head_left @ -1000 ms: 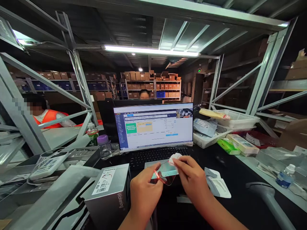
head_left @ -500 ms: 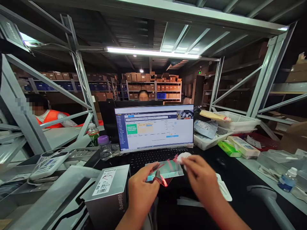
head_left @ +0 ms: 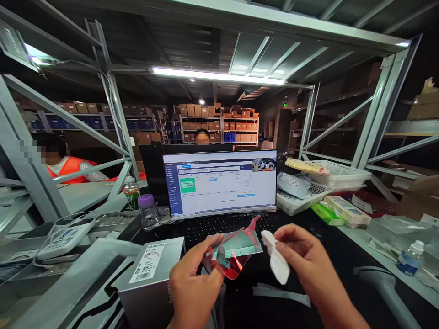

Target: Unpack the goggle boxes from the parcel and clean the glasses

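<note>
My left hand (head_left: 195, 278) is closed round one side of a pair of wraparound glasses (head_left: 243, 246). They have a reddish see-through frame and a wide shiny lens that mirrors the monitor. To their right, my right hand (head_left: 307, 258) pinches a folded white wipe (head_left: 278, 265) between thumb and fingers. The wipe hangs down, apart from the glasses. Left of my left hand stands a grey box (head_left: 151, 274) marked "Wakening", its label picturing red eyewear.
A monitor (head_left: 219, 183) and keyboard (head_left: 206, 227) lie ahead. At right are a grey handheld scanner (head_left: 384, 285), a small spray bottle (head_left: 413, 258) and white baskets (head_left: 295, 205). A purple-lidded bottle (head_left: 148, 212) stands at left. A clear plastic strip (head_left: 281, 294) lies in front.
My right hand has drawn the white wipe away from the glasses, to the right and down. My left hand has shifted slightly left with the glasses. An orange panel has gone from the monitor.
</note>
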Action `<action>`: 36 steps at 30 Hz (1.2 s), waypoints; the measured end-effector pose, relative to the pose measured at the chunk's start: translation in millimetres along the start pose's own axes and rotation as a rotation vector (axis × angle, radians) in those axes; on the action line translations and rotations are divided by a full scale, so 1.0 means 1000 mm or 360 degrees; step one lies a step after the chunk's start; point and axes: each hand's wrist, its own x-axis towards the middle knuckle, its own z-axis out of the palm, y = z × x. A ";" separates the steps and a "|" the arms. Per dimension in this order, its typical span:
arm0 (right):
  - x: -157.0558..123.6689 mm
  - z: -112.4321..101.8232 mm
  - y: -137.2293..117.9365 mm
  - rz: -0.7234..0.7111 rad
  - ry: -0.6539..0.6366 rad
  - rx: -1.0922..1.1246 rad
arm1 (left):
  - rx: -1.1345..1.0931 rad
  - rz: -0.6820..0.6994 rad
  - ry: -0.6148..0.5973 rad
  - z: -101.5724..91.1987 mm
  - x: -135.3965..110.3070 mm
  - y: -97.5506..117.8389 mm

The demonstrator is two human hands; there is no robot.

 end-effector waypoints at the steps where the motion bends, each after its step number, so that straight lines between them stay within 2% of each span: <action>1: 0.000 0.009 0.004 0.0143 -0.0078 0.0202 | 0.0011 0.0014 0.0019 0.001 -0.001 -0.002; 4: -0.002 0.032 0.013 0.0524 -0.0269 0.0727 | 0.0055 0.0057 0.0054 0.005 -0.006 -0.010; 7: -0.005 0.043 0.022 0.0712 -0.0457 0.1021 | 0.0110 0.0088 0.0093 0.011 -0.010 -0.017; 11: -0.004 0.049 0.041 0.0553 -0.0530 0.1159 | 0.0118 0.0143 0.0137 0.016 -0.013 -0.019; 15: 0.000 0.057 0.056 0.0351 -0.0422 0.0982 | 0.0147 0.0313 0.0104 0.020 -0.019 -0.019; 19: 0.001 0.059 0.050 0.0387 -0.0348 0.0923 | 0.0257 0.0497 0.0102 0.021 -0.023 -0.024; 24: -0.002 0.060 0.039 0.0485 -0.0419 0.1030 | 0.0430 0.0693 0.0075 0.018 -0.023 -0.031; 26: -0.004 0.063 0.039 0.0453 -0.0403 0.1062 | 0.0447 0.0752 0.0071 0.016 -0.022 -0.030; 29: -0.008 0.068 0.042 0.0378 -0.0327 0.1106 | 0.0418 0.0784 0.0035 0.014 -0.021 -0.026; 32: -0.009 0.069 0.043 0.0393 -0.0275 0.1134 | 0.0391 0.0722 0.0019 0.014 -0.022 -0.025; 36: -0.008 0.066 0.041 0.0419 -0.0294 0.1235 | 0.0428 0.0671 0.0065 0.017 -0.023 -0.027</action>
